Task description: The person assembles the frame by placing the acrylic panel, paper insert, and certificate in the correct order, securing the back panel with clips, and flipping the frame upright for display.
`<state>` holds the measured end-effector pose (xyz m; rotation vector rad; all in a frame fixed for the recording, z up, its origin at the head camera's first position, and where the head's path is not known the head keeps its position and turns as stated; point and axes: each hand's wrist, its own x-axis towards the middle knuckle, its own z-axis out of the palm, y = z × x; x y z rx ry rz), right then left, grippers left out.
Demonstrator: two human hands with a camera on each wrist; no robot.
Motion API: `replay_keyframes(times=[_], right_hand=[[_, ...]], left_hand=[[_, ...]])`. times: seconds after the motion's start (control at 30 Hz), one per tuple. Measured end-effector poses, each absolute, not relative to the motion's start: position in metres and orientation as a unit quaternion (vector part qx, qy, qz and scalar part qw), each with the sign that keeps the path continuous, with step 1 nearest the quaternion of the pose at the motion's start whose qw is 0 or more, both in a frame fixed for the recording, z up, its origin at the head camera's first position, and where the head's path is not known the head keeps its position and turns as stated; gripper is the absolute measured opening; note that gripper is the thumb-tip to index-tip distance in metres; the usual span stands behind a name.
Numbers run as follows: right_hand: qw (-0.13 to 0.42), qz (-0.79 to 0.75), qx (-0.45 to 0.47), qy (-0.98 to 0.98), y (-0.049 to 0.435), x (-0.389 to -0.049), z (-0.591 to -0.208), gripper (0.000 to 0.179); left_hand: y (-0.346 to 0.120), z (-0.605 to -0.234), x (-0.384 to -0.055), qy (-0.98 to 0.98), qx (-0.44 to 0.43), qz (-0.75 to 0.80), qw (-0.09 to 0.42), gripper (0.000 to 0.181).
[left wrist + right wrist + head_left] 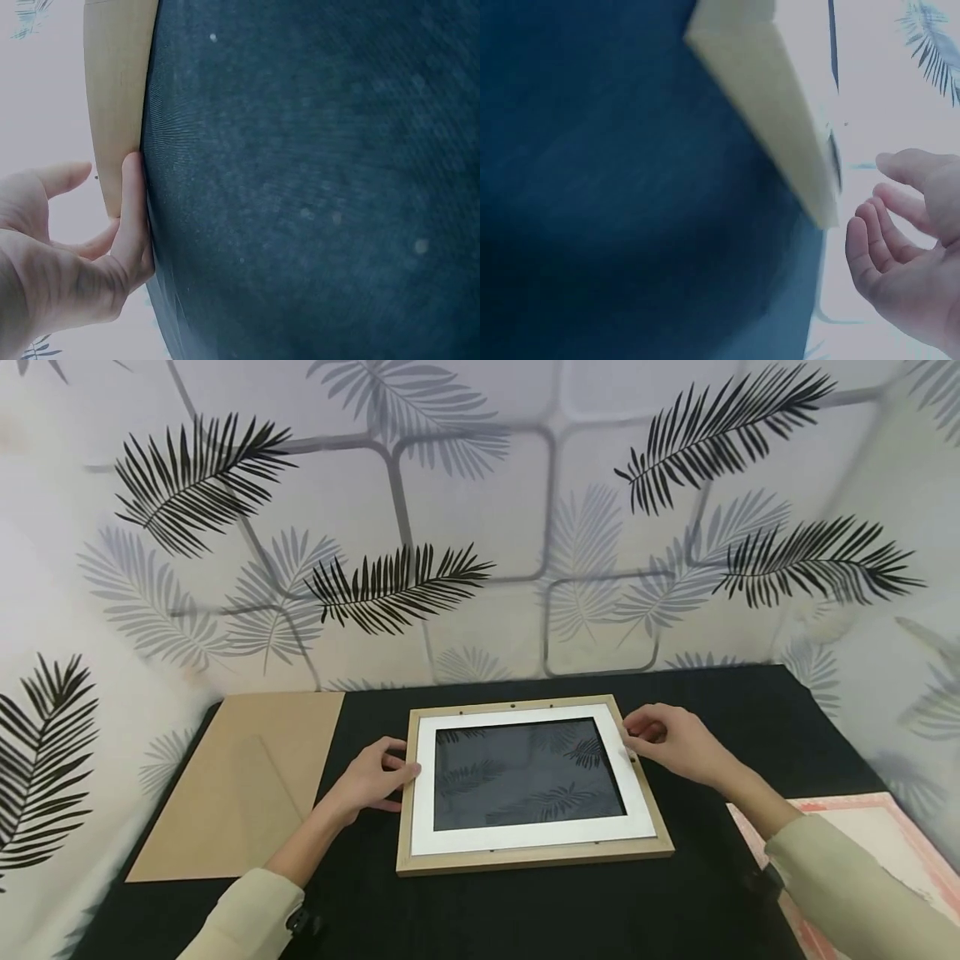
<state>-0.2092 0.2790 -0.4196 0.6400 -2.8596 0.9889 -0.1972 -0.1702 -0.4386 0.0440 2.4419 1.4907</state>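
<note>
A light wooden picture frame [536, 862] lies on the black cloth, holding a white mat [525, 837] around a dark, reflective panel [525, 777]. Several small dark tabs dot the frame's inner rim. My left hand [378, 777] grips its left side, thumb over the rim and fingers along the outer edge; in the left wrist view a finger [133, 195] presses that wooden side. By the upper right edge is my right hand [675, 739], fingers loosely bent. The right wrist view shows this hand [907, 240] apart from the wood, with nothing visible in it.
A brown board [217, 793] with a strip-like stand on it lies on the left of the table. At the right, partly under the sleeve, is a pale sheet with a pink border [870, 835]. A leaf-patterned curtain [480, 527] hangs behind the black table cloth [735, 710].
</note>
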Motion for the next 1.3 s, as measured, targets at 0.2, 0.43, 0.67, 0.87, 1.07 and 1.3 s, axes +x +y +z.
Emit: replay_keyframes(times=[0.2, 0.43, 0.67, 0.87, 1.07, 1.3], right_hand=[[-0.001, 0.338, 0.188, -0.922, 0.290, -0.202, -0.431, 0.034], [-0.026, 0.358, 0.185, -0.915, 0.286, -0.197, -0.440, 0.038], [-0.022, 0.368, 0.168, -0.914, 0.284, -0.196, -0.442, 0.038], [-0.024, 0.377, 0.163, -0.911, 0.283, -0.195, -0.440, 0.042], [-0.033, 0.382, 0.156, -0.910, 0.283, -0.196, -0.439, 0.044], [-0.047, 0.390, 0.153, -0.907, 0.284, -0.198, -0.440, 0.045]], left_hand=[[-0.172, -0.439, -0.195, 0.854, 0.021, 0.504, 0.123, 0.054], [-0.172, -0.441, -0.195, 0.849, 0.025, 0.514, 0.119, 0.053], [-0.167, -0.442, -0.197, 0.855, 0.022, 0.507, 0.107, 0.052], [-0.164, -0.443, -0.201, 0.868, 0.024, 0.488, 0.089, 0.052], [-0.163, -0.437, -0.200, 0.868, 0.023, 0.483, 0.110, 0.057], [-0.164, -0.435, -0.200, 0.871, 0.026, 0.476, 0.116, 0.057]])
